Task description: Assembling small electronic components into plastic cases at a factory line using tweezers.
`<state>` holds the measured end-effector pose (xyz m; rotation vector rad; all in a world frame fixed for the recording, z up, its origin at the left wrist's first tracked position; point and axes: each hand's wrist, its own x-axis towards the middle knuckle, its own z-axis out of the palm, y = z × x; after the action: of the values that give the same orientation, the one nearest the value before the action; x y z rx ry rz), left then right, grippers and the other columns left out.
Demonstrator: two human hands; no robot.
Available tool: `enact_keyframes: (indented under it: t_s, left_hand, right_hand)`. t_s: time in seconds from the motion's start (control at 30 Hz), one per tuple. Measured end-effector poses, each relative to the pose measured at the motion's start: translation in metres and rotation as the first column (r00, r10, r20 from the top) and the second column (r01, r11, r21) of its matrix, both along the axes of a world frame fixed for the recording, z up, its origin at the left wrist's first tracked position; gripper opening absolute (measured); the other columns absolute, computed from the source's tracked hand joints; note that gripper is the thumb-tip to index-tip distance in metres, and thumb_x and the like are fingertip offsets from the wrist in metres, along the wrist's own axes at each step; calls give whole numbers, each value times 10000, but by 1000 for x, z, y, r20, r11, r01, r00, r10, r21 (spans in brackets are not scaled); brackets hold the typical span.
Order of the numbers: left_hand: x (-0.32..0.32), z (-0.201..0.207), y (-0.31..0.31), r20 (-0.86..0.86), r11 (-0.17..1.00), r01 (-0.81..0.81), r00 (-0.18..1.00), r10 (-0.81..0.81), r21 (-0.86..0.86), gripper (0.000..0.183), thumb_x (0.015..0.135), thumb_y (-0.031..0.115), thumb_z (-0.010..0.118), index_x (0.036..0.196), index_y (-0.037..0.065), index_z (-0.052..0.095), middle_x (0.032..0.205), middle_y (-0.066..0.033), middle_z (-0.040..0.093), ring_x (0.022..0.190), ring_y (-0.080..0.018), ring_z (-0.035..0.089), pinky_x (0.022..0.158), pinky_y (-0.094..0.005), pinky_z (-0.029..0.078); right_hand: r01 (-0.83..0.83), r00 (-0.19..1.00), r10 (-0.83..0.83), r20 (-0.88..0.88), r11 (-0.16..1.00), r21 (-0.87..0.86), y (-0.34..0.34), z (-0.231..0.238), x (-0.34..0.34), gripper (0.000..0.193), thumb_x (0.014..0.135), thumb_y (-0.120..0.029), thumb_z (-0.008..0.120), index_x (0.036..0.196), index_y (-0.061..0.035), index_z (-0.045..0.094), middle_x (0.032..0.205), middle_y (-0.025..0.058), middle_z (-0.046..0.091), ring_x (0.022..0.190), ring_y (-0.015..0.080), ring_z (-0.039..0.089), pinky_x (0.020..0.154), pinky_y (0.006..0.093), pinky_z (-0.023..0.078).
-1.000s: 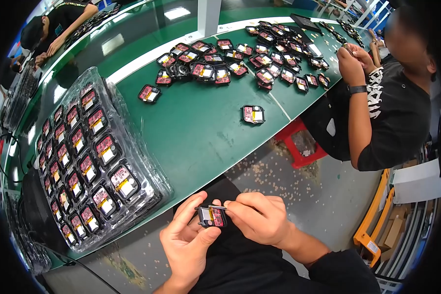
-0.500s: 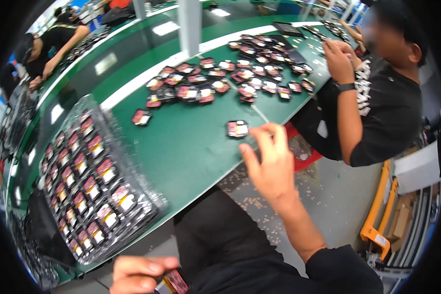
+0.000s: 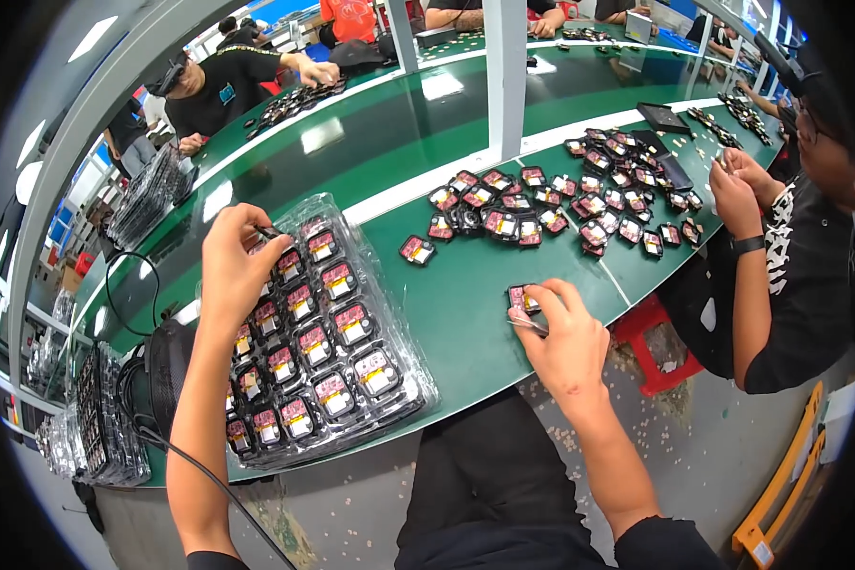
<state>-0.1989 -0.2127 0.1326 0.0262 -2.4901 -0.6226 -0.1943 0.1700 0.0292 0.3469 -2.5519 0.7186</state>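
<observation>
The left hand (image 3: 239, 261) is over the far left part of a clear plastic tray (image 3: 401, 332), its thumb and forefinger closed on a dark piece (image 3: 270, 231) of which little more than an edge shows. Rows of small square modules sit in the tray's pockets, black-rimmed, with red boards, white blocks and yellow strips. To the right, near the front edge of the green table (image 3: 465, 328), the right hand (image 3: 568, 332) is clamped on a slim metal tool (image 3: 532, 326), which juts out below its forefinger. That hand's fingertips are at a single module (image 3: 518, 296) lying on the tabletop and partly hidden by them (whether they also grip it, I cannot tell). Farther back, a loose heap of similar modules (image 3: 502, 224) spreads toward the right, with one stray module (image 3: 416, 250) just beside its left end. A grey post (image 3: 506, 90) rises behind the heap. At the right, a co-worker's hands (image 3: 739, 185) are raised near the table edge, and below stands a red stool (image 3: 648, 342). Across the table, another person in black (image 3: 230, 90) reaches toward a pile of dark pieces (image 3: 299, 103).
</observation>
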Motion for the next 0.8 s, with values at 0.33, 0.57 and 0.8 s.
enact_keyframes:
  t_s: [0.33, 0.57, 0.8]
  left_hand:
    - [-20, -10, 4, 26, 978, -157, 986, 162, -140, 223, 801, 100, 854, 946, -9, 723, 951, -145, 685, 869, -301, 701, 778, -393, 549]
    - [-17, -12, 3, 109, 987, -108, 987, 122, -120, 261, 903, 189, 764, 1000, -53, 758, 1020, -215, 754, 911, -353, 736, 835, -390, 553]
    - [-15, -10, -4, 153, 1000, 10, 988, -11, 4, 170, 947, 70, 671, 1056, -38, 745, 1056, -225, 747, 944, -371, 728, 883, -402, 549]
  right_hand:
    - [4, 1000, -4, 13, 999, -40, 4, -4, -1, 294, 859, -333, 813, 1078, -152, 738, 1130, 18, 693, 638, 289, 701, 576, 411, 555]
    - [3, 1000, -2, 15, 999, -52, 3, -4, 0, 301, 854, -332, 819, 1080, -148, 742, 1136, 28, 694, 629, 278, 699, 568, 398, 549]
    - [7, 1000, -5, 24, 999, -45, 3, -1, 2, 301, 855, -326, 818, 1084, -146, 743, 1145, 30, 695, 633, 281, 701, 569, 400, 551]
